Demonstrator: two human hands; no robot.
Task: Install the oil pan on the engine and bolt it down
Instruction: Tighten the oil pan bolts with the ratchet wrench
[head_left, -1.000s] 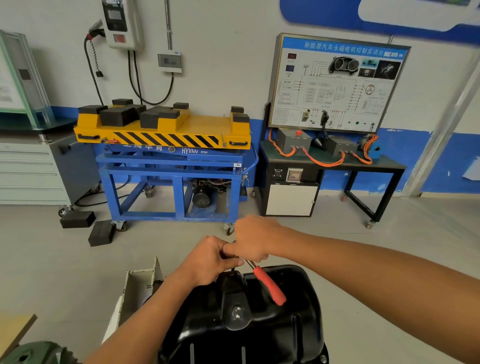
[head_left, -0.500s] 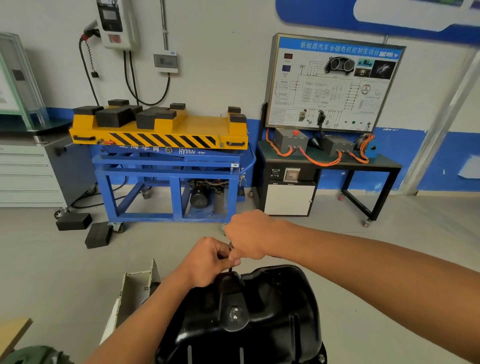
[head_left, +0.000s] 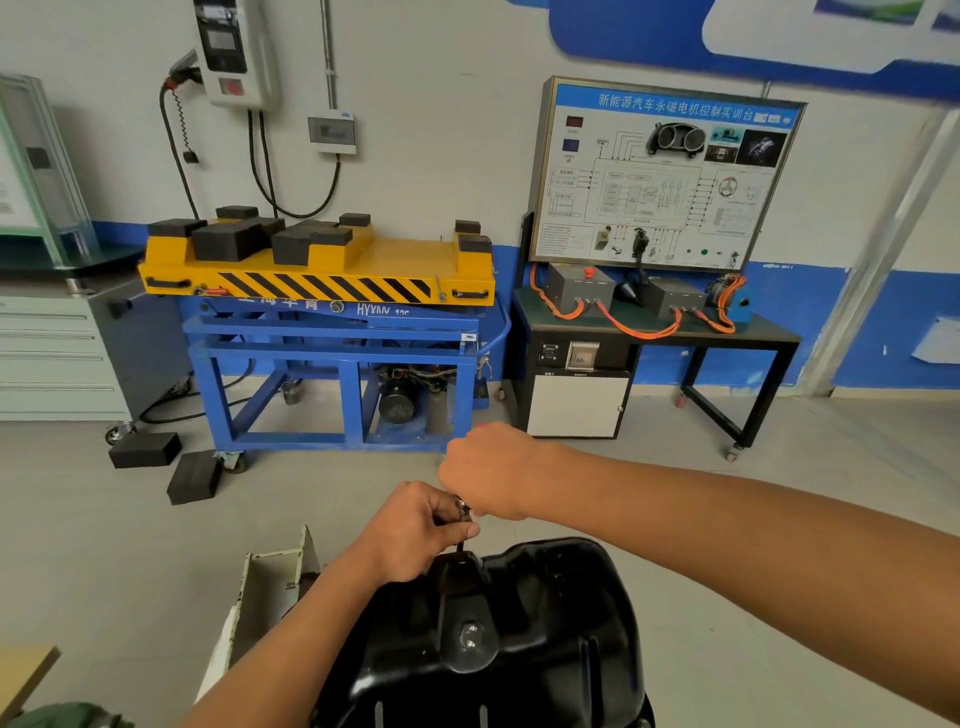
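A glossy black oil pan (head_left: 524, 623) lies bottom-up at the lower middle of the view, over the engine, which is hidden beneath it. At the pan's far edge a thin dark tool shaft (head_left: 461, 545) stands upright. My left hand (head_left: 415, 530) pinches the metal top of that shaft. My right hand (head_left: 488, 467) is curled into a fist just above it, gripping the tool's handle, which is hidden except for a sliver of red at the top of the fist.
A white bracket or stand plate (head_left: 270, 582) sits left of the pan. Beyond are a blue and yellow lift cart (head_left: 322, 291), a black trainer bench (head_left: 654, 332) with orange cables, grey drawers (head_left: 52, 353) and black blocks (head_left: 195, 475) on the floor.
The red handle lay out over the pan to the right a second ago. It has swung round out of sight into my right fist, which has risen; my left hand stays on the shaft.
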